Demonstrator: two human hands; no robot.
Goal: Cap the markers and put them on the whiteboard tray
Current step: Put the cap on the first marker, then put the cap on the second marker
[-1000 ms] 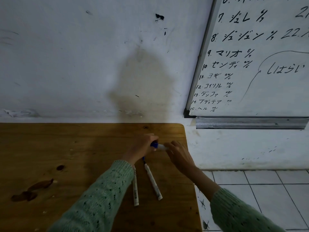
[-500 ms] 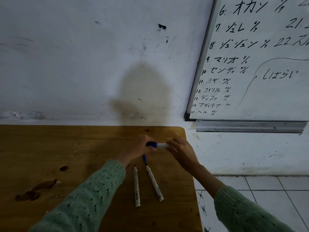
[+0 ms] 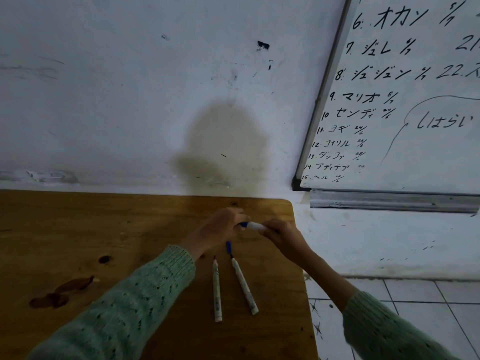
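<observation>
Both hands meet over the far right part of the wooden table (image 3: 78,229). My left hand (image 3: 220,227) pinches the blue cap end of a white marker (image 3: 254,226), and my right hand (image 3: 281,233) grips its white barrel. Whether the cap is fully seated I cannot tell. Two uncapped white markers lie on the table below the hands: the left one (image 3: 217,292) with a dark red tip, the right one (image 3: 244,284) with a dark tip. A loose blue cap (image 3: 228,247) lies just beyond the right marker's tip. The metal whiteboard tray (image 3: 389,202) runs along the wall at the right.
A whiteboard (image 3: 415,113) with handwritten lines hangs above the tray. The table's right edge drops to a tiled floor (image 3: 428,307). Dark stains (image 3: 62,292) mark the table at the left. A white wall stands behind the table.
The hands have stayed together on the marker; less of the blue cap shows between them now. The two markers on the table have not moved. The camera view has shifted slightly.
</observation>
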